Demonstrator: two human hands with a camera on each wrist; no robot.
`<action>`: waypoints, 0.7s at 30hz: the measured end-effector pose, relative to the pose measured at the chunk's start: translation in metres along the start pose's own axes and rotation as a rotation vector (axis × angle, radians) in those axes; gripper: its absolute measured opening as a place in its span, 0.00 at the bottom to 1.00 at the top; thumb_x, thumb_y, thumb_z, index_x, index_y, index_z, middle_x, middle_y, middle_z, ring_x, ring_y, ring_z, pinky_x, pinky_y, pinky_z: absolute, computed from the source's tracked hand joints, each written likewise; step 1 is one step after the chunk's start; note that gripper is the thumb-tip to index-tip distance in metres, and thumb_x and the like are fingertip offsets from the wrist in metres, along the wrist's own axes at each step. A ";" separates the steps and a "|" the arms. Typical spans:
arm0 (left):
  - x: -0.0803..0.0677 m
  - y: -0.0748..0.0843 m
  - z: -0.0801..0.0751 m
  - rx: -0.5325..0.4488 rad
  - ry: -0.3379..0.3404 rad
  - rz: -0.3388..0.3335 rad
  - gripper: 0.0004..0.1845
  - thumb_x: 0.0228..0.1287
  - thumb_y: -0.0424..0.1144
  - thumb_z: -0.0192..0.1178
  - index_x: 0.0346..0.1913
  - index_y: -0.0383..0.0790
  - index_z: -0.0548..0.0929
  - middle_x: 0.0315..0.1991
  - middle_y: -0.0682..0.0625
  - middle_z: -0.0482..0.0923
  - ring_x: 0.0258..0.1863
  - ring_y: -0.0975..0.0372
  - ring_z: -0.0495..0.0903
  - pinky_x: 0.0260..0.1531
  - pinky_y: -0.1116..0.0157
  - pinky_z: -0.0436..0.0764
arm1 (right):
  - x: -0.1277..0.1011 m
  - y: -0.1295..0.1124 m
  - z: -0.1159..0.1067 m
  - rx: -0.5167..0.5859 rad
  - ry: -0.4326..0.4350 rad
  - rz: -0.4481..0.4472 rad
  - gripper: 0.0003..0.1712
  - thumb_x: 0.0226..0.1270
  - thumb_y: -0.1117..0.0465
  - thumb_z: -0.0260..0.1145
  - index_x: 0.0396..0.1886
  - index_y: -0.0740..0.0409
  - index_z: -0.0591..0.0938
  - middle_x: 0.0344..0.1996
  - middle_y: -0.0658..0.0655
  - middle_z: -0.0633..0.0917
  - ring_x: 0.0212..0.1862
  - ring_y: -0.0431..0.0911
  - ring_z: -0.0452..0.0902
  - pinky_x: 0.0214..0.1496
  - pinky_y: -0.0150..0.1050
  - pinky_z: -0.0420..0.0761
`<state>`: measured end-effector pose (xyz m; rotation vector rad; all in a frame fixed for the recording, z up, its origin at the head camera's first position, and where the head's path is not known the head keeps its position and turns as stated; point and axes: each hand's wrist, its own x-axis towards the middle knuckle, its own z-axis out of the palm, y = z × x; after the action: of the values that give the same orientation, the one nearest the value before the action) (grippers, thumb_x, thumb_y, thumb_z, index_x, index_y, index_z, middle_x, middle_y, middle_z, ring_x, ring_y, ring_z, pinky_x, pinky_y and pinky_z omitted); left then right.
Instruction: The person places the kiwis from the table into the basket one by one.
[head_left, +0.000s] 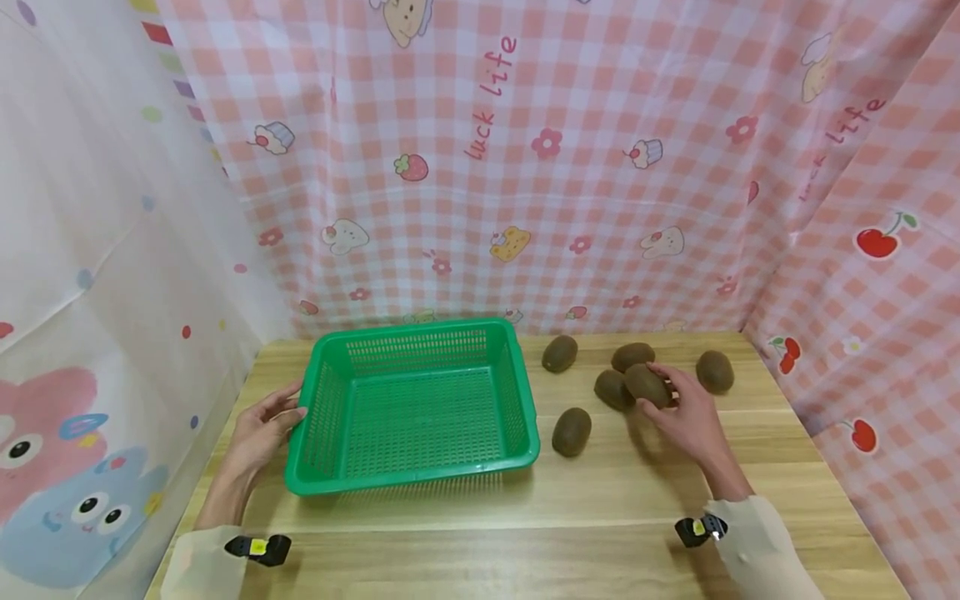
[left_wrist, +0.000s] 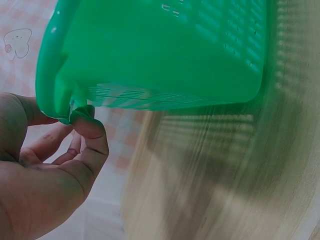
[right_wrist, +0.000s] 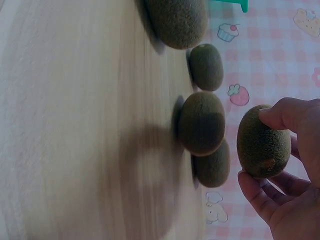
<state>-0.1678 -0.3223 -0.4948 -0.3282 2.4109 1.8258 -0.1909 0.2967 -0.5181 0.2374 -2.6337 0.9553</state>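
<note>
Six kiwis were seen on the wooden table [head_left: 600, 500], all to the right of a green basket [head_left: 414, 406]. One kiwi [head_left: 647, 384] was gripped by the right hand [head_left: 686, 414], the thumb and fingertips [right_wrist: 260, 192] curled round it; in the right wrist view it was seen lifted clear of the tabletop. Just beside it, toward the basket, another kiwi [head_left: 612, 389] lay, with a third [head_left: 632, 356] close behind, near the cloth. A fourth kiwi [head_left: 715, 372] was set apart to the right, a fifth [head_left: 559, 353] lay near the basket's far right corner, and a sixth [head_left: 572, 432] lay alone near the basket's right wall.

The basket was seen to stand on the table with nothing in it. Its left rim was pinched by the left hand [head_left: 262, 429], the thumb [left_wrist: 90, 132] being hooked at the rim's edge while the other fingers were loosely curled beneath.

A pink checked cloth [head_left: 525, 167] printed with "luck life" was hung behind and at the right; a pale cartoon cloth [head_left: 90, 292] was hung at the left.
</note>
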 end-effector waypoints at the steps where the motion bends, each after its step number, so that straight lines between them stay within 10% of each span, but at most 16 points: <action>1: 0.000 0.000 0.000 0.000 0.001 0.000 0.33 0.77 0.38 0.59 0.80 0.42 0.63 0.50 0.63 0.76 0.44 0.76 0.79 0.45 0.75 0.83 | 0.001 -0.001 0.001 0.001 -0.002 -0.001 0.32 0.61 0.65 0.76 0.66 0.63 0.78 0.55 0.68 0.81 0.52 0.58 0.79 0.43 0.39 0.82; 21: 0.000 -0.002 -0.001 -0.010 -0.004 0.016 0.33 0.77 0.39 0.59 0.80 0.41 0.62 0.49 0.63 0.75 0.44 0.75 0.79 0.46 0.76 0.83 | 0.016 -0.031 0.017 0.031 -0.045 -0.057 0.32 0.63 0.65 0.75 0.67 0.60 0.78 0.54 0.67 0.82 0.51 0.58 0.80 0.44 0.45 0.84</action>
<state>-0.1671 -0.3233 -0.4962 -0.3070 2.4089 1.8439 -0.2017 0.2610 -0.5061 0.3430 -2.6394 0.9839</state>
